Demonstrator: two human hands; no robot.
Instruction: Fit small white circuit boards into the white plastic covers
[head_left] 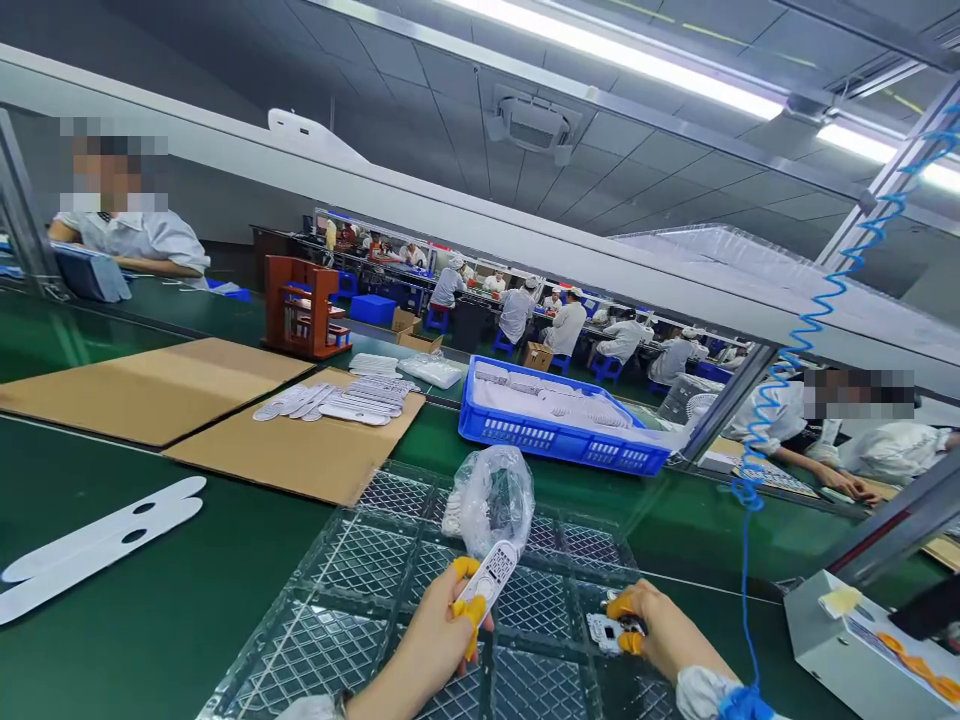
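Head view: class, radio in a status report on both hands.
Left hand holds white perforated plastic strip. Right hand holds small white plastic part. Clear plastic bag just behind.

Single head-worn view, from the person's own head, facing forward and down over a green workbench (150,600), wide and tilted, lines sloping down toward the right. Left hand (427,640) and right hand (667,630) close up at bottom edge, rows of workers (566,325) far off and small mid-frame, ceiling (637,170) across the top
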